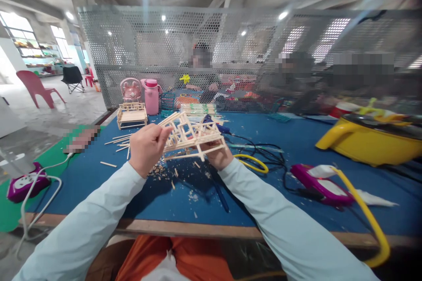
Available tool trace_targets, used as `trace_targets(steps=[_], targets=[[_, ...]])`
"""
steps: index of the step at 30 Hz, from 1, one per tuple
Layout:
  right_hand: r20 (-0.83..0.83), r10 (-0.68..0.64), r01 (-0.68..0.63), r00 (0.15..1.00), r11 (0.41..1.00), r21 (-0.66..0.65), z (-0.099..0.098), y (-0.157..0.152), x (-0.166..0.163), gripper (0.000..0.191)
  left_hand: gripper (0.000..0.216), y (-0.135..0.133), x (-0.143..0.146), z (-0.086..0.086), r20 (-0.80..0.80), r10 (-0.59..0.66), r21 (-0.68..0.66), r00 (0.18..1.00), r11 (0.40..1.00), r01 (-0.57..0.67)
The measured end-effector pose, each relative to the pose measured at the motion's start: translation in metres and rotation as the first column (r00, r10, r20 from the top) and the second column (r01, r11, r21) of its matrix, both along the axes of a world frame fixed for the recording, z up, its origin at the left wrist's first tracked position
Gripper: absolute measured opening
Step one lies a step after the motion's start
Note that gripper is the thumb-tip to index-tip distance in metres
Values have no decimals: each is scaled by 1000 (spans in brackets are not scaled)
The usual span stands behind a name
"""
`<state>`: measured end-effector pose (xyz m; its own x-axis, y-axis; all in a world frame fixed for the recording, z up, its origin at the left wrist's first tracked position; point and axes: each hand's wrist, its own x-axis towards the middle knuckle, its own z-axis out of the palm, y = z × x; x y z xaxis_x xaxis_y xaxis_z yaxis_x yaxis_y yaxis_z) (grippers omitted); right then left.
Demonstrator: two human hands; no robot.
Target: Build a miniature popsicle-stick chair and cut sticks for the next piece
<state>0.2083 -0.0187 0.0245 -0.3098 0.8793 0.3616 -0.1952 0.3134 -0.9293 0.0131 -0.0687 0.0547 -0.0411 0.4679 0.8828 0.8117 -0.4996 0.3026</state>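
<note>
- Stick-frame model (188, 137), an open lattice of thin pale wooden sticks, is held in the air above the near middle of the blue desk (99, 184), between both hands.
- Its long axis runs across the view from one hand to the other, slightly tilted, with the left end raised.
- Left hand (147, 147): the grip is clamped on the model's left end, thumb on top, knuckles toward the camera.
- Right hand (219, 156): it sits under the right end, with the grip closed on the lower sticks. Most of the fingers are hidden by the frame.
- Both hands are on the model, so neither is nearer; the frame lies directly between the two grips.
- Count:
  - two stick models, the held one and a smaller bench-like model (132, 115) standing far left on the desk
  - several loose sticks (119, 140) lying left of the hands
  - one scatter of wood chips (161, 170) below the model
  - one pink bottle (151, 95)
  - one yellow pot (369, 140)
  - two purple power strips (318, 184)
</note>
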Motion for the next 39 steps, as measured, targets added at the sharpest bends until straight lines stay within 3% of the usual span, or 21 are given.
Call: trace_targets(steps=[2, 4, 5, 7, 8, 10, 20, 23, 27, 30, 32, 34, 35, 36, 37, 39], targets=[[-31, 33, -34, 999, 999, -40, -3, 0, 2, 28, 38, 2, -6, 5, 163, -101, 22, 982, 995, 99], [-65, 61, -67, 996, 994, -91, -6, 0, 4, 31, 37, 4, -11, 10, 335, -296, -36, 894, 945, 326], [-80, 80, -90, 994, 988, -126, -7, -1, 4, 33, 39, 4, -13, 13, 426, -402, -96, 810, 871, 482], [-89, 121, -135, 989, 973, -186, -9, -2, 5, 37, 42, 4, -13, 16, 616, -518, -190, 593, 633, 750], [-85, 141, -155, 986, 967, -201, -10, -2, 5, 38, 45, 4, -12, 16, 696, -521, -200, 494, 521, 830], [-85, 166, -181, 982, 961, -208, -11, -2, 5, 37, 52, 4, -9, 16, 797, -479, -177, 368, 397, 901], [-99, 168, -185, 981, 963, -194, -8, 1, 6, 36, 49, 0, 0, 16, 927, -327, -86, 183, 291, 953], [-97, 175, -190, 980, 966, -176, -10, 3, 6, 38, 36, -1, -1, 18, 940, -311, -72, 140, 219, 973], [25, 273, -265, 962, 949, -170, -15, 8, 2, 45, 35, -2, -3, 18, 964, -195, -162, 182, 112, 980], [135, 286, -261, 949, 949, -177, -10, 11, 2, 45, 31, -2, -4, 18, 957, -125, -249, 262, 113, 962], [251, 215, -177, 944, 970, -164, 2, 10, 10, 47, 29, -1, -5, 18, 954, -95, -266, 284, 164, 950], [445, 36, -8, 895, 998, -64, 18, 4, 27, 47, 30, 0, -6, 19, 959, -59, -256, 279, 249, 934], [524, -136, 121, 841, 991, 61, 25, -1, 38, 45, 32, 1, -7, 20, 964, -41, -240, 262, 292, 926], [632, -267, 201, 728, 964, 176, 30, -8, 50, 39, 33, 2, -9, 21, 972, -29, -212, 234, 331, 920], [733, -391, 252, 557, 920, 299, 33, -15, 62, 33, 34, 3, -9, 22, 981, -24, -171, 193, 367, 914], [847, -501, 262, 176, 854, 451, 31, -30, 83, 31, 35, 4, -10, 22, 996, -27, -67, 88, 439, 896]])
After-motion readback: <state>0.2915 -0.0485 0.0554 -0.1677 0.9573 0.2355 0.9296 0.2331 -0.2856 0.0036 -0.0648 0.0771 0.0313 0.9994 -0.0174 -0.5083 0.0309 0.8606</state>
